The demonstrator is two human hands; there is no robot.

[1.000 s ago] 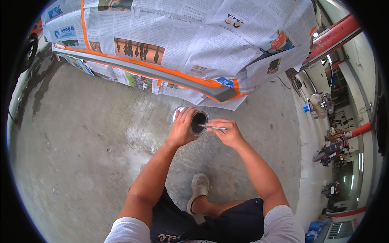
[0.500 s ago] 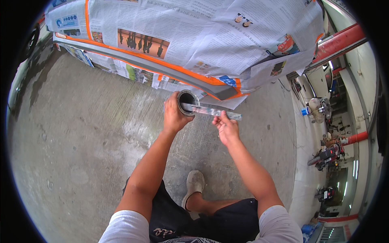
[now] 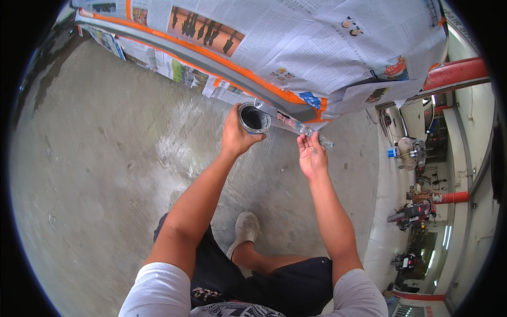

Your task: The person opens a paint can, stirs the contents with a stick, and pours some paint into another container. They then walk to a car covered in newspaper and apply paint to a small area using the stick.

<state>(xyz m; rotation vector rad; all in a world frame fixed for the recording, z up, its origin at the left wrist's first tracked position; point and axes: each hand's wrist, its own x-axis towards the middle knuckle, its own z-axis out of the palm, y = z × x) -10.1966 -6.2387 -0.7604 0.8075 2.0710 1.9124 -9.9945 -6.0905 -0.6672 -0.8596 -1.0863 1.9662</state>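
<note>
My left hand [image 3: 235, 136] is closed around an open round metal can [image 3: 257, 131] with dark paint inside. A flat paint-speckled stir stick [image 3: 291, 122] with a small hole near its far end is pinched in the fingers of my right hand [image 3: 312, 153]. The stick's far end is up at the can's rim, out of the paint. Just beyond the can runs a bare grey sill strip [image 3: 216, 68] on a vehicle body, edged with orange masking tape [image 3: 288, 95].
Newspaper [image 3: 311, 47] covers the vehicle above the strip, with more sheets hanging below it. Concrete floor [image 3: 105, 174] lies under me. Off to the right are a red post [image 3: 457, 74], a compressor-like tank [image 3: 409, 153] and a motorcycle [image 3: 414, 214].
The stick has come up out of the can, its far end now at the rim. Both hands have moved slightly right and farther away, and the view has shifted.
</note>
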